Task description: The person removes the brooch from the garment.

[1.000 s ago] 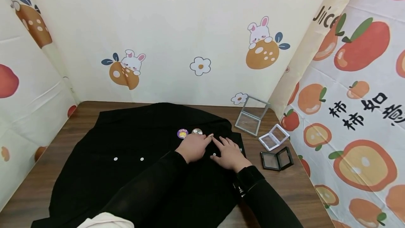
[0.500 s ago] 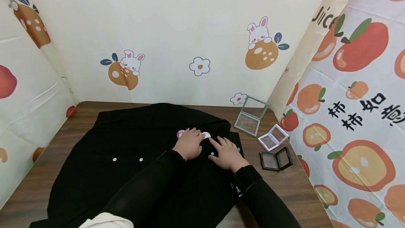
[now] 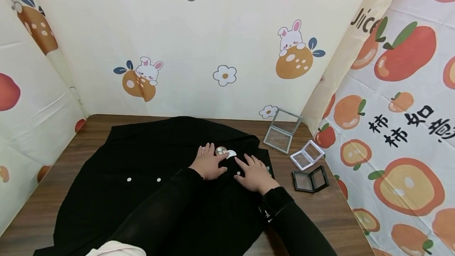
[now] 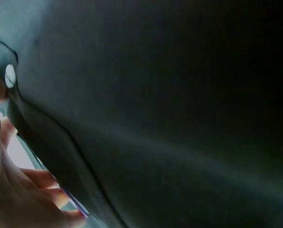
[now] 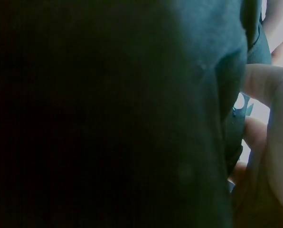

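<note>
A black buttoned garment lies spread over the table, with white buttons along it. My left hand rests on the cloth, fingers spread over a purple round badge that they mostly cover. Beside its thumb and index finger is a second round badge with a flowery pattern. Just right of that shows a white crescent-shaped piece, close to the left fingertips. My right hand lies with fingers extended on the garment's right part, its thumb near a white button.
On the right of the wooden table stand three unfolded compact-like frames: a grey one, a white one and a black one. Printed curtains enclose the back and sides.
My left hand has moved left, from beside the right index fingertip to over the purple badge, uncovering the patterned badge and the white crescent-shaped piece. The right hand has barely moved.
</note>
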`<move>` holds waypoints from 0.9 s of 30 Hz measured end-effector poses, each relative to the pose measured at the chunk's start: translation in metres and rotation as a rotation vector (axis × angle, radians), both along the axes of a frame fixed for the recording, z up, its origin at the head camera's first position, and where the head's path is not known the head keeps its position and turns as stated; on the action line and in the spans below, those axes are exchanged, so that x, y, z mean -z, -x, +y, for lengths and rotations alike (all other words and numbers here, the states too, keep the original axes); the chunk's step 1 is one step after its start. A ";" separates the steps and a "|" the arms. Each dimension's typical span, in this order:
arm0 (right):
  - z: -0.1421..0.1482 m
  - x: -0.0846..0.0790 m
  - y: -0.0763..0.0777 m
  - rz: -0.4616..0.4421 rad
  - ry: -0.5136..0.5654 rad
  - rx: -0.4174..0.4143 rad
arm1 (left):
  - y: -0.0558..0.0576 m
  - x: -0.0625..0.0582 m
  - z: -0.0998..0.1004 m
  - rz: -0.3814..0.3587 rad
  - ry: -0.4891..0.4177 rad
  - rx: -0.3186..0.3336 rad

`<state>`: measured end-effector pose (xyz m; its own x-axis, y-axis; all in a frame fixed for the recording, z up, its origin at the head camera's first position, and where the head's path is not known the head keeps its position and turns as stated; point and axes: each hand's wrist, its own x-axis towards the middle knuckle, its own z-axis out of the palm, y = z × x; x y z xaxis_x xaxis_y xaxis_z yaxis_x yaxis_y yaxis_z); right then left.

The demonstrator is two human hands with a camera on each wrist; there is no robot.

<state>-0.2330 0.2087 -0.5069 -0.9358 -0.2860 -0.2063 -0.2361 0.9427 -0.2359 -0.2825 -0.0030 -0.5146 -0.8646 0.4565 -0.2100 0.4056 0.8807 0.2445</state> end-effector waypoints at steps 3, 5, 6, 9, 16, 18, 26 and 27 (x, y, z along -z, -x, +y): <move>0.001 0.001 0.001 -0.004 0.002 0.004 | 0.000 -0.004 -0.003 -0.011 0.006 0.013; 0.002 0.004 0.002 -0.002 -0.003 0.004 | 0.000 -0.006 -0.003 -0.009 0.019 0.022; 0.002 0.004 0.003 -0.003 -0.005 0.007 | 0.000 -0.006 -0.004 -0.004 0.023 0.026; 0.002 0.006 0.005 -0.013 -0.025 0.015 | 0.000 -0.008 -0.004 0.009 0.028 0.033; -0.005 -0.007 0.002 -0.035 -0.023 0.031 | 0.001 -0.007 -0.003 0.031 0.058 0.041; -0.007 -0.008 0.002 -0.045 -0.036 0.038 | 0.000 -0.006 -0.003 0.030 0.063 0.041; -0.011 -0.008 0.002 -0.062 -0.058 0.055 | -0.002 -0.007 -0.004 0.023 0.034 0.034; -0.012 -0.008 0.002 -0.063 -0.060 0.055 | -0.002 -0.008 -0.004 0.023 0.037 0.034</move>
<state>-0.2348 0.1970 -0.4985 -0.9344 -0.2195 -0.2805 -0.1696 0.9667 -0.1916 -0.2809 -0.0073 -0.5070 -0.8537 0.4778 -0.2074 0.4404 0.8747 0.2024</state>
